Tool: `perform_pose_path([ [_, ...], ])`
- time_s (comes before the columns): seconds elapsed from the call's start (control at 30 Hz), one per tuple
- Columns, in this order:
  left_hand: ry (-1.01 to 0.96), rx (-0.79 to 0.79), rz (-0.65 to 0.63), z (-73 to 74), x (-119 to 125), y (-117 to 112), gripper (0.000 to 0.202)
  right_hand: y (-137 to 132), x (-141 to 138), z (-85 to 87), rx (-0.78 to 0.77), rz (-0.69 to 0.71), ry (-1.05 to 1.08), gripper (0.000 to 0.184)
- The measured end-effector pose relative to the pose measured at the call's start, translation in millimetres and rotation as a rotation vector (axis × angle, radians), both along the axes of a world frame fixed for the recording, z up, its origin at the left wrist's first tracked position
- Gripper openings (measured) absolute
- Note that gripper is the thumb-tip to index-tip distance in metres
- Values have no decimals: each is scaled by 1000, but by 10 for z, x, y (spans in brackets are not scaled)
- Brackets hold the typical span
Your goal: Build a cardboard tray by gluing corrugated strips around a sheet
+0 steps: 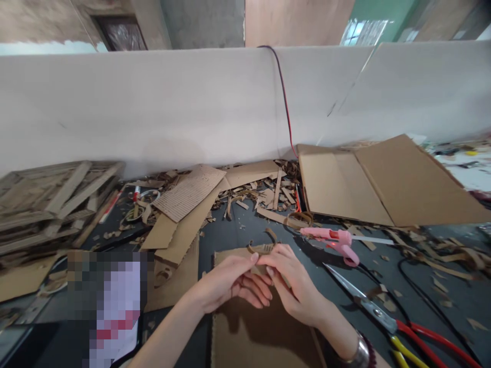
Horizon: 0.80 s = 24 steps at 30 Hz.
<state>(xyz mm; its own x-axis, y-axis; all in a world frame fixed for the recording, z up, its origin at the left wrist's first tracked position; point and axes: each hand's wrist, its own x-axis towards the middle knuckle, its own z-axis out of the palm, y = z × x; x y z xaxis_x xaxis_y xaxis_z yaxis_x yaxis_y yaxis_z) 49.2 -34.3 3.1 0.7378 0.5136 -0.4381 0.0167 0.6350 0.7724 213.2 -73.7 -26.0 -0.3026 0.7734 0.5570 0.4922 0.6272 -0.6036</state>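
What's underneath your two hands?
A brown cardboard sheet lies under the left hand and right hand, with another cardboard piece beyond it; whatever is directly beneath the palms is hidden.

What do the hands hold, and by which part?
The left hand and right hand pinch a small curved cardboard strip by its lower middle.

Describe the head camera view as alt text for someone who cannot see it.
The left hand and right hand hold a small curved cardboard piece above a cardboard sheet. Cardboard scraps litter the dark worktable around them, with a pink hot glue gun and red-handled scissors to the right.
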Motion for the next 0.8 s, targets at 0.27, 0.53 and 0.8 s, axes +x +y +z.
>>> perform_pose_path([
  [0.27,-34,-75,242,-232,-97,-23,19,46,-48,-114,168,-236,-5,31],
  [0.53,-15,32,519,-329,-135,-128,23,-21,-205,-176,74,-83,122,19],
  [0.8,84,143,599,-426,-151,-197,22,-19,-243,-175,26,-76,172,14],
])
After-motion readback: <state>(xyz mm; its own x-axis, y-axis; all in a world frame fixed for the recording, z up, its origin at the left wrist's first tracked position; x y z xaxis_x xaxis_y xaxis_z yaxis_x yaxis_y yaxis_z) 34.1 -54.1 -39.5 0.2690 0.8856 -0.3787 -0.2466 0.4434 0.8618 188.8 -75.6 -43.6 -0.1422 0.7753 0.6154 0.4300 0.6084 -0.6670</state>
